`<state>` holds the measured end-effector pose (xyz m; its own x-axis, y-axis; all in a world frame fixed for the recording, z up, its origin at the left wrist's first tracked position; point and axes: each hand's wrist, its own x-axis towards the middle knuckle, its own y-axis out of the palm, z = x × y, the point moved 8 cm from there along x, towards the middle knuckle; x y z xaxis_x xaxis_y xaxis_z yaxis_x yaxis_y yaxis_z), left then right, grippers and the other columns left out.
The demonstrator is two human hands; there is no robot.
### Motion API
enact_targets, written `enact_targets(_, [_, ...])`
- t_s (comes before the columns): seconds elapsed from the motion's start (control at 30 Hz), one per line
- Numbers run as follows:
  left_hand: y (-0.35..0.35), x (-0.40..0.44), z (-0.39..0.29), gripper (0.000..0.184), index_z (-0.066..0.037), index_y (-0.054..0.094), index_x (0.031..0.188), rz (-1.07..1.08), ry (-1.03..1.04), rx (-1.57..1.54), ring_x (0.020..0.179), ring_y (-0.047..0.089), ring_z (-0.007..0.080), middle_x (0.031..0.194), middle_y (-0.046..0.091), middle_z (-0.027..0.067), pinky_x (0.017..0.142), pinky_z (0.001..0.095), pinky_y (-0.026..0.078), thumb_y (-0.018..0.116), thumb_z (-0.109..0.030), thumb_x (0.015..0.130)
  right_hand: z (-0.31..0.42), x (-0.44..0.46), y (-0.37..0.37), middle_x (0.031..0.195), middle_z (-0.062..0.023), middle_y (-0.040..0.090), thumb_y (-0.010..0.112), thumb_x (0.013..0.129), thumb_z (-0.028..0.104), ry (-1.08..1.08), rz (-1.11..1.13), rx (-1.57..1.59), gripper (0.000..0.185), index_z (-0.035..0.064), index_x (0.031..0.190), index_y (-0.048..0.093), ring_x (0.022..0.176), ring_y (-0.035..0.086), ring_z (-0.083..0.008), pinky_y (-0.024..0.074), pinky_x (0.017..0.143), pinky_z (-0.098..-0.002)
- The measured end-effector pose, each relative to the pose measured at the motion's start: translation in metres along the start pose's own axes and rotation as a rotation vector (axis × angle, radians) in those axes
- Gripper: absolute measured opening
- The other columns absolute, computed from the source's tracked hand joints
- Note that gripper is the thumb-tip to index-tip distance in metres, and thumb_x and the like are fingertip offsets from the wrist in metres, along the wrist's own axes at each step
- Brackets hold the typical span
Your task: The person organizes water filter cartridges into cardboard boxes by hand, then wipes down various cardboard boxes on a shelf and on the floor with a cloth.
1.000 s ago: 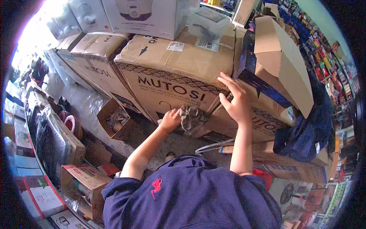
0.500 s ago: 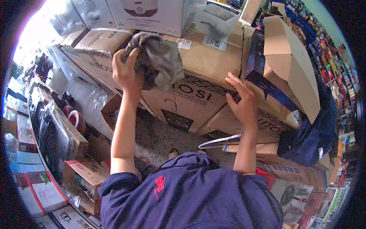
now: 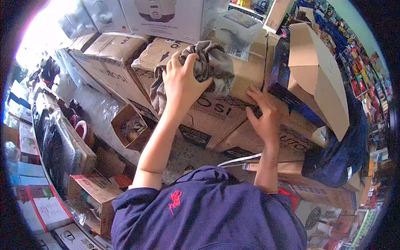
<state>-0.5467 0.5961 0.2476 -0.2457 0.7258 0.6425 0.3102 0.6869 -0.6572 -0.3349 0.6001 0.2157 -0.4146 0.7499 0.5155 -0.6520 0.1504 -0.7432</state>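
Note:
A crumpled grey-brown cloth (image 3: 214, 64) lies over the front top edge of a large cardboard box (image 3: 250, 75) marked MUTOSI. My left hand (image 3: 183, 81) grips the cloth, fingers bent into its folds, and part of the fabric hangs down the box's front on the left. To the right, my right hand (image 3: 264, 116) rests against the same box near its front corner, fingers apart and holding nothing. Behind the cloth, a clear plastic container (image 3: 237, 27) stands on the box top.
A white rice cooker box (image 3: 166, 18) stands at the back. On the right are an opened cardboard flap (image 3: 321, 75) and dark fabric (image 3: 329, 162). A small open carton (image 3: 129, 127) sits on the floor at left, near a larger open box (image 3: 93, 200).
My left hand has carried the cloth from low on the box's front up to the top at left, then rightward along the top edge. My right hand stays by the corner.

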Motion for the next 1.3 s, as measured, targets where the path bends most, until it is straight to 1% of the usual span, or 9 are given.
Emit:
enact_targets(0.17, [-0.009, -0.035, 0.006, 0.057, -0.014, 0.054, 0.093, -0.247, 0.159, -0.192, 0.099, 0.042, 0.0345, 0.106, 0.042, 0.0146, 0.083, 0.0451, 0.037, 0.076, -0.014, 0.041, -0.001, 0.0, -0.001, 0.119, -0.0079, 0.05, 0.061, 0.071, 0.011, -0.005, -0.011, -0.057, 0.04, 0.0101, 0.111, 0.053, 0.111, 0.046, -0.0259, 0.0341, 0.095, -0.0379])
enact_targets(0.33, [0.024, -0.086, 0.004, 0.057, -0.012, 0.055, 0.087, -0.227, 0.301, -0.303, 0.097, 0.041, 0.0376, 0.104, 0.039, 0.0164, 0.079, 0.0501, 0.038, 0.077, -0.02, 0.036, 0.008, 0.002, -0.004, 0.119, -0.0092, 0.05, 0.06, 0.071, 0.006, -0.06, -0.011, -0.05, 0.041, 0.008, 0.111, 0.052, 0.11, 0.047, -0.0266, 0.0354, 0.094, -0.0375])
enact_targets(0.43, [0.058, -0.115, -0.001, 0.041, -0.017, 0.057, 0.08, -0.215, 0.351, -0.344, 0.096, 0.043, 0.0359, 0.102, 0.042, 0.0139, 0.076, 0.0482, 0.04, 0.072, -0.029, 0.043, 0.011, 0.002, -0.007, 0.12, -0.011, 0.049, 0.058, 0.071, 0.003, -0.091, -0.046, 0.021, 0.04, 0.0061, 0.11, 0.051, 0.111, 0.046, -0.0277, 0.0356, 0.094, -0.0372])
enact_targets(0.5, [0.091, -0.145, -0.001, 0.048, -0.014, 0.054, 0.093, -0.135, 0.421, -0.278, 0.098, 0.044, 0.0355, 0.104, 0.045, 0.0151, 0.08, 0.0445, 0.04, 0.072, -0.03, 0.051, 0.011, 0.002, -0.006, 0.119, -0.0117, 0.049, 0.058, 0.071, 0.003, -0.093, -0.045, 0.028, 0.04, 0.0056, 0.11, 0.051, 0.111, 0.046, -0.0282, 0.0355, 0.095, -0.0369])
enact_targets(0.67, [0.148, -0.2, 0.005, 0.024, -0.028, 0.058, 0.083, 0.102, 0.603, -0.153, 0.096, 0.045, 0.0314, 0.1, 0.049, 0.0072, 0.072, 0.0425, 0.041, 0.059, -0.023, 0.06, 0.014, 0.001, -0.008, 0.119, -0.0123, 0.049, 0.055, 0.071, 0.001, -0.088, -0.028, 0.024, 0.04, 0.0052, 0.11, 0.051, 0.111, 0.046, -0.0289, 0.0351, 0.095, -0.0362])
enact_targets(0.87, [0.107, -0.171, 0.026, 0.03, -0.02, 0.059, 0.082, 0.078, 0.432, -0.145, 0.095, 0.047, 0.03, 0.102, 0.049, 0.0087, 0.074, 0.0432, 0.042, 0.066, -0.02, 0.053, 0.01, 0.0, -0.007, 0.12, -0.0118, 0.049, 0.055, 0.071, 0.003, -0.09, -0.026, 0.019, 0.04, 0.0062, 0.11, 0.051, 0.111, 0.046, -0.0272, 0.0347, 0.095, -0.0368])
enact_targets(0.97, [0.066, -0.113, 0.037, 0.048, -0.013, 0.059, 0.088, 0.032, 0.123, -0.343, 0.092, 0.049, 0.0324, 0.103, 0.048, 0.0138, 0.073, 0.0405, 0.044, 0.073, -0.014, 0.042, 0.009, 0.001, -0.008, 0.12, -0.0114, 0.049, 0.056, 0.071, 0.005, -0.09, -0.036, -0.004, 0.04, 0.0069, 0.11, 0.051, 0.11, 0.047, -0.0273, 0.0348, 0.095, -0.0364])
enact_targets(1.1, [0.016, -0.066, 0.016, 0.056, -0.008, 0.056, 0.09, -0.019, 0.113, -0.176, 0.094, 0.049, 0.0339, 0.107, 0.044, 0.017, 0.074, 0.0397, 0.045, 0.077, -0.01, 0.039, 0.007, -0.001, -0.008, 0.12, -0.0116, 0.049, 0.056, 0.071, 0.003, -0.07, -0.036, 0.014, 0.041, 0.0072, 0.111, 0.051, 0.11, 0.046, -0.0279, 0.0348, 0.095, -0.0363])
enact_targets(1.3, [0.093, -0.126, 0.058, 0.054, -0.008, 0.056, 0.089, 0.088, -0.017, -0.366, 0.096, 0.046, 0.0351, 0.107, 0.043, 0.0174, 0.075, 0.0413, 0.043, 0.078, -0.012, 0.04, 0.008, -0.001, -0.008, 0.119, -0.0089, 0.051, 0.055, 0.07, 0.002, -0.056, -0.083, 0.101, 0.039, 0.0069, 0.109, 0.054, 0.11, 0.047, -0.0252, 0.0354, 0.094, -0.0359])
